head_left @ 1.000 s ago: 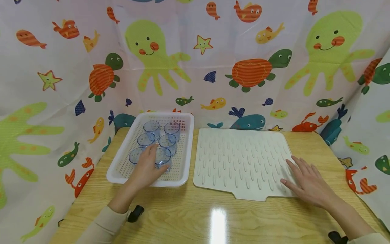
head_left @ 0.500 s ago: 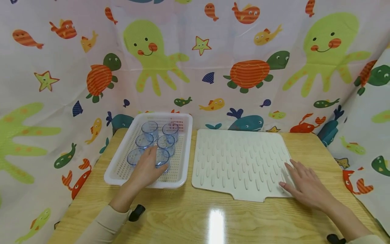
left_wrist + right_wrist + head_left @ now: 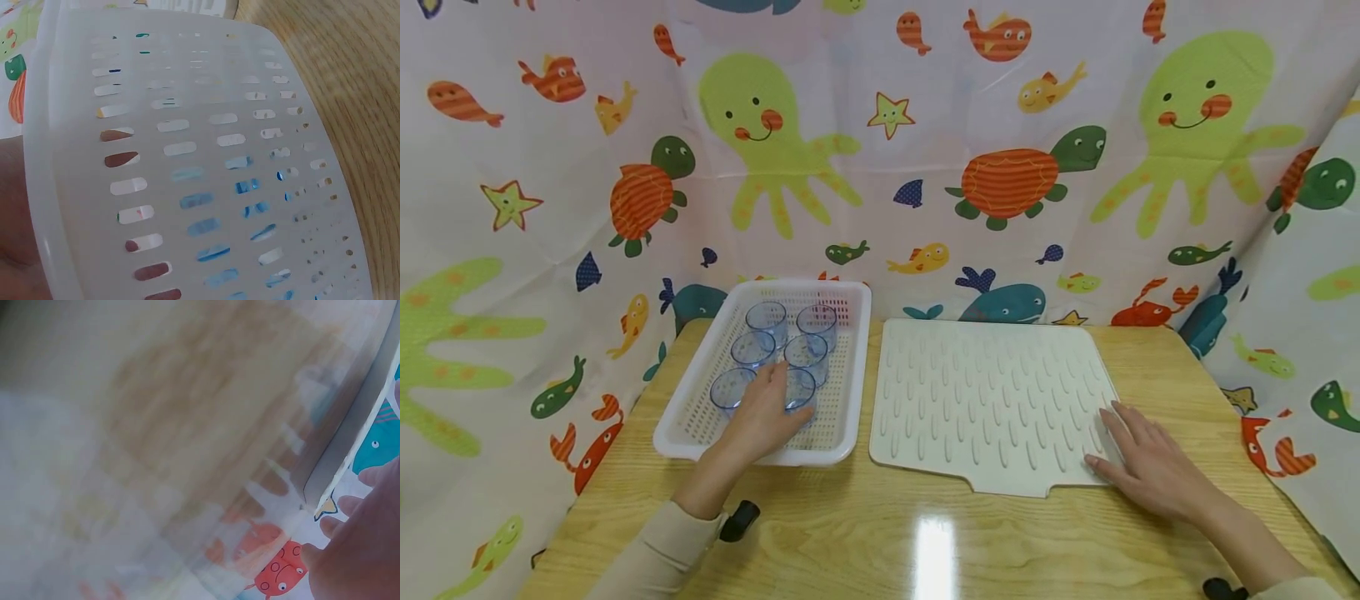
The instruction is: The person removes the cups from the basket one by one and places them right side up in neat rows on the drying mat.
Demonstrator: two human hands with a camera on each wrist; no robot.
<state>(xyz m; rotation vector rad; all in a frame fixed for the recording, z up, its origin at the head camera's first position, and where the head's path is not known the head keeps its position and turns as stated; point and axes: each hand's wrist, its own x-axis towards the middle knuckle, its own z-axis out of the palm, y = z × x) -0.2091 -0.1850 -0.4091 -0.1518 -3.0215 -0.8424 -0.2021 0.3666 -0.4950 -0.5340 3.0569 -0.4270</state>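
Note:
Several clear blue glasses stand in a white perforated basket (image 3: 671, 427) in the head view. My left hand (image 3: 757, 417) reaches over its near side and grips the near right glass (image 3: 800, 390), thumb on the right and fingers behind the rim. The left wrist view shows the basket's wall (image 3: 69, 206), with blue glass through the slots and part of the hand (image 3: 19, 231) at the left edge. Resting at the near right edge of a cream ridged board (image 3: 992, 400) is my right hand (image 3: 1157, 467), fingers spread and holding nothing. Its fingers also show at right in the right wrist view.
Basket and board lie side by side on a wooden table (image 3: 835, 533), the board to the right. A curtain (image 3: 880, 192) printed with sea animals hangs behind and along both sides. Light reflects off the table's front part.
The head view has shifted slightly. My right hand has slid a little nearer along the board's right edge. The left hand has stayed at the same glass.

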